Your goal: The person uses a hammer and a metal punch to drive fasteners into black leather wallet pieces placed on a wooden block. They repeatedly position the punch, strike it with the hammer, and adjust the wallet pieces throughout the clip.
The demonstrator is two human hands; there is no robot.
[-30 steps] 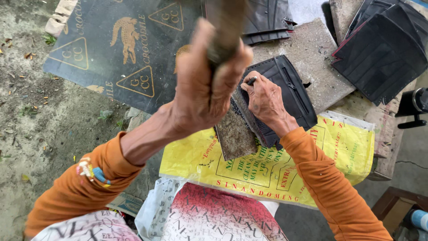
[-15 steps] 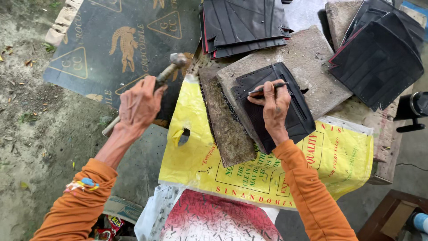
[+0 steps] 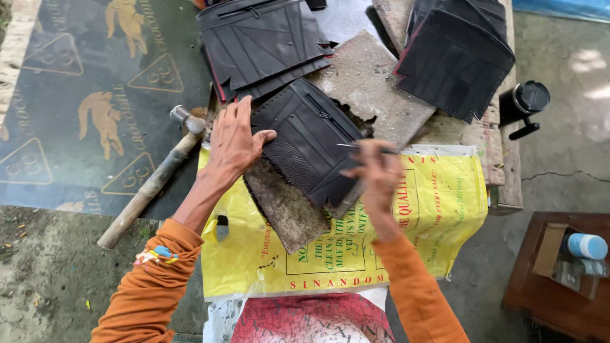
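— Where is the black leather piece (image 3: 308,143) lying against the hands?

— It is lying flat between them. The left hand (image 3: 234,141) is pressing down on its left edge with fingers spread and the palm flat, gripping nothing. The right hand (image 3: 376,178) is hovering at the piece's lower right corner, fingers curled closed around a thin metal tool (image 3: 363,147) whose tip is pointing left over the leather. That hand is blurring, so I cannot tell whether the tip is touching.

— What is sitting under the piece?

— A worn grey board (image 3: 286,213), lying below the left hand and running down toward the person, and under that a yellow sack (image 3: 438,209) with red and green printing, spreading beneath both hands over the surface (image 3: 499,165).

— Anything else printed?

— To the left of the left hand a dark mat (image 3: 76,101) is lying on the ground, showing golden animal figures and triangles. A hammer (image 3: 152,181) with a wooden handle is resting on it, just left of the left wrist.

— Any containers?

— Far right of the right hand, a brown wooden box (image 3: 546,279) is holding a white and blue cylinder (image 3: 586,246). Beyond the hands, more black leather pieces (image 3: 454,57) are stacking up.
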